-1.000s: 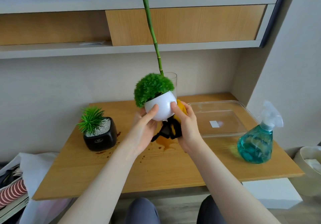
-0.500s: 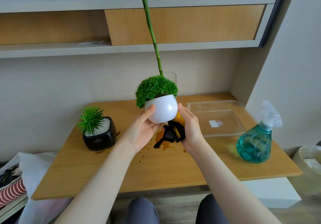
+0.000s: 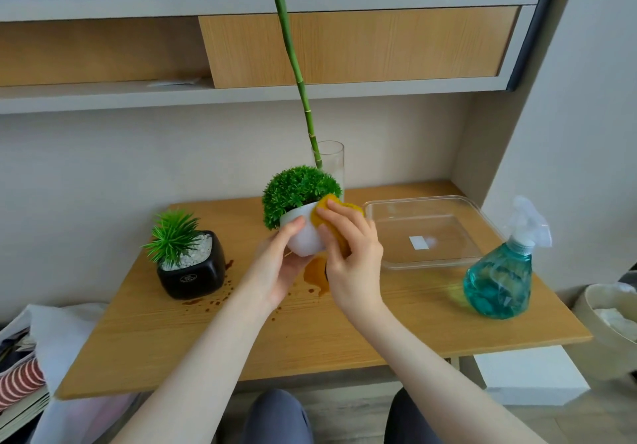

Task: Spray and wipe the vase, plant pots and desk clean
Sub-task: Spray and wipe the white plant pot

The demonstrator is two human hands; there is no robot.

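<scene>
My right hand (image 3: 351,254) has its fingers pressing a yellow cloth (image 3: 331,218) flat against the side of the white pot (image 3: 303,237); half a second ago that cloth hung bunched below the pot, so I have brought it up onto the wall and the wiping stroke is now under way. My left hand (image 3: 279,264) cups the pot from below and the left, thumb curled over its front, holding it lifted above the desk (image 3: 310,340) and tilted left more than before. Behind it stands the glass vase (image 3: 332,164) with its green stem. The black pot (image 3: 193,268) sits at the left, brown splashes (image 3: 213,300) beside it, and a brown puddle (image 3: 315,271) lies under my hands. I judge the desk wipe is still to come. The spray bottle (image 3: 498,278) stands at the right, near a clear tray (image 3: 424,233).
</scene>
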